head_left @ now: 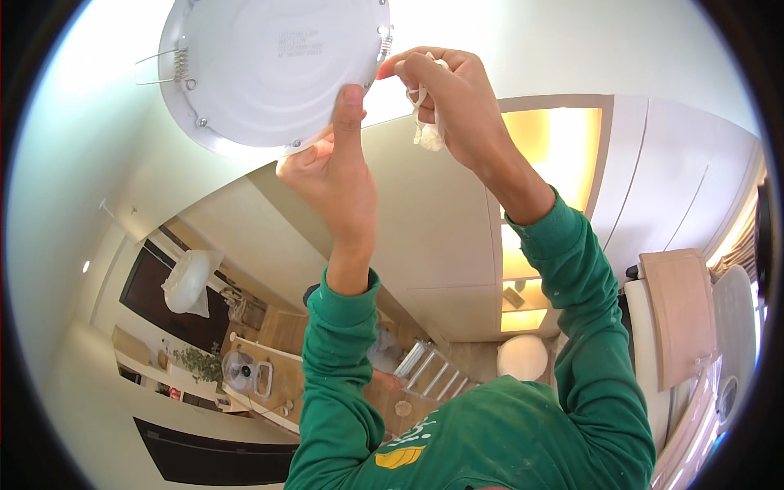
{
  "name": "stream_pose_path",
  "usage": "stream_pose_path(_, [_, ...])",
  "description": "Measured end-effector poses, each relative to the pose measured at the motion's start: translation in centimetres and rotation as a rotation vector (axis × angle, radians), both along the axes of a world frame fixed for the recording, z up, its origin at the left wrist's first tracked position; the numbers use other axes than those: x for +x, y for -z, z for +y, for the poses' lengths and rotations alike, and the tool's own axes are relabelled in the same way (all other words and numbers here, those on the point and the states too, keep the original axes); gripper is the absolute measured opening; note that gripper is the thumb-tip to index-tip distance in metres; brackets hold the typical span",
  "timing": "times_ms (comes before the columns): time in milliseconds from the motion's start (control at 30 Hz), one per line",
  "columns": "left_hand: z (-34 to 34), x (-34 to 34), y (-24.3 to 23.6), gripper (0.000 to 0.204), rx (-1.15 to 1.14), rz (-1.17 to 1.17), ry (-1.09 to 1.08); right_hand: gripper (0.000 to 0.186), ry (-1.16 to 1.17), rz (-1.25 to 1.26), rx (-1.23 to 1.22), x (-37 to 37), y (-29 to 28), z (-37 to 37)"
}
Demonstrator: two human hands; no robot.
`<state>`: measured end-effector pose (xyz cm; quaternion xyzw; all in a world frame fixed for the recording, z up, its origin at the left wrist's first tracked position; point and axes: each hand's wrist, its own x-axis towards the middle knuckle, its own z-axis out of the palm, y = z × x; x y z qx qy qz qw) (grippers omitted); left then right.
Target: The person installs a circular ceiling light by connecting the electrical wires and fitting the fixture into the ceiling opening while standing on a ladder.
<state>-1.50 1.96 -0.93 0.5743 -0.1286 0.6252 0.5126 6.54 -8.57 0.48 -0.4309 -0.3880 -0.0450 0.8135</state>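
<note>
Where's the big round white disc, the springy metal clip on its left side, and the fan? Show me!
Round white disc [269, 77], head view: middle of its face.
Springy metal clip [180, 65], head view: its coil.
Fan [240, 371], head view: middle of its round front.

you have one left hand [336, 184], one right hand [457, 98] and two green sleeves [572, 273]. you can count one round white light panel [261, 73], two wire springs [180, 65], one crumpled white wad [429, 135], one ladder [414, 359], one fan [239, 371], one leafy plant [198, 363], one white hanging shade [188, 282] and one lit shelf unit [559, 155].
</note>
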Motion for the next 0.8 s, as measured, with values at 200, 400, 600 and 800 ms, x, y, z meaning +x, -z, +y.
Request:
stream_pose_path(200, [0.1, -0.3, 0.1, 0.037, 0.043, 0.033, -0.053, 0.016, 0.045, -0.015, -0.010, -0.4, -0.6, 0.2])
stream_pose_path(400, [0.2, 0.2, 0.7, 0.036, 0.010, 0.047, -0.042, 0.016, -0.122, 0.113, 0.086, -0.2, -0.3, 0.7])
stream_pose_path(600, [0.2, 1.1, 0.8, 0.032, -0.023, -0.012, -0.006, 0.019, -0.401, 0.371, 0.109, -0.8, 0.6, 0.6])
stream_pose_path(800, [0.2, 0.7, 0.2, 0.029, -0.007, -0.047, 0.031, 0.021, -0.197, 0.140, 0.178, 0.2, 1.1, 0.4])
